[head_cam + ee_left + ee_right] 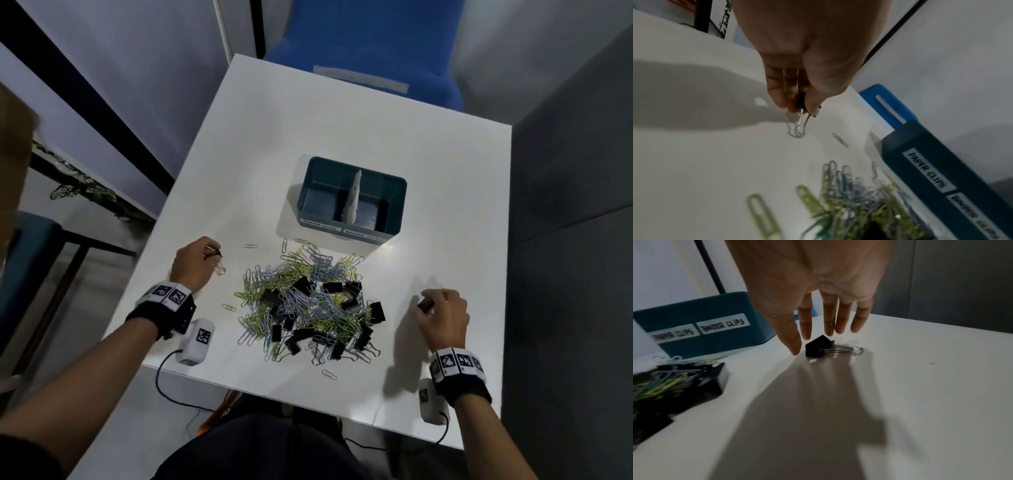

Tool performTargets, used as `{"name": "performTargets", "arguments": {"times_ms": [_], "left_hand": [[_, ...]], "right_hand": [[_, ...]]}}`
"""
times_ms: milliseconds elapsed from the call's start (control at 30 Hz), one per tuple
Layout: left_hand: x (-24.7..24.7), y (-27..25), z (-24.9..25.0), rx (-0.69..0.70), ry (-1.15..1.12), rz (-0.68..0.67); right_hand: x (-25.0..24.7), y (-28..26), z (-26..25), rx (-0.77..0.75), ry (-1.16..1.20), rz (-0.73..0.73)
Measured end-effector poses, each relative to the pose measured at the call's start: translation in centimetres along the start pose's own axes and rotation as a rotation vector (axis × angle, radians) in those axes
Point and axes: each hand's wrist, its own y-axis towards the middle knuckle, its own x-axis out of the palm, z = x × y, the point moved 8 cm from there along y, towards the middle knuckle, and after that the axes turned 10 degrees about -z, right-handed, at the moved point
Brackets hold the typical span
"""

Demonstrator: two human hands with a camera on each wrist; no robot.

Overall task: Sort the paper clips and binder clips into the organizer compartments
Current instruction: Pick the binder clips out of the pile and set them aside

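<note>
A mixed pile (308, 305) of green and silver paper clips and black binder clips lies mid-table. Behind it stands the teal organizer (310, 192), split by a white divider, labelled PAPER CLIPS on its left and BINDER CLIPS on its right (724, 325). Left of the pile, my left hand (212, 253) pinches a black binder clip (802, 100) whose wire handles touch the table. My right hand (803, 344) hovers to the right of the pile, fingers straight. It is spread over a lone black binder clip (818, 348) lying on the table, thumb tip beside it.
Single paper clips lie loose near the organizer (251, 246), left of the pile (227, 307) and by the front edge (329, 374). A blue chair (359, 51) stands beyond the white table (445, 205). A dark grey panel (575, 171) borders the right side.
</note>
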Motion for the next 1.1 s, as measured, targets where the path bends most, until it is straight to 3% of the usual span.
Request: {"name": "performTargets", "arguments": {"times_ms": [100, 200, 333, 400, 633, 933, 1100], "left_hand": [[0.4, -0.9, 0.1, 0.073, 0.175, -0.01], [1.4, -3.9, 2.8, 0.262, 0.36, 0.032], [7.4, -8.3, 5.3, 0.475, 0.421, -0.33], [9.7, -9.2, 5.5, 0.497, 0.484, -0.407], [11.8, -8.9, 8.3, 0.458, 0.513, -0.252], [13.4, -7.4, 10.7, 0.526, 0.471, -0.285], [13.4, -7.2, 11.2, 0.58, 0.538, -0.249]], "right_hand": [[0.1, -1.9, -2.5, -0.095, -0.03, 0.06], [2.1, -3.5, -4.8, -0.264, 0.003, -0.078], [5.4, -4.4, -5.8, -0.322, -0.044, -0.344], [6.3, -4.4, -6.2, -0.34, -0.088, -0.389], [6.1, -3.9, -7.7, -0.291, -0.027, -0.31], [5.3, -3.7, -8.9, -0.226, 0.038, -0.311], [2.3, -4.5, -9.3, -0.278, -0.101, -0.171]]}}
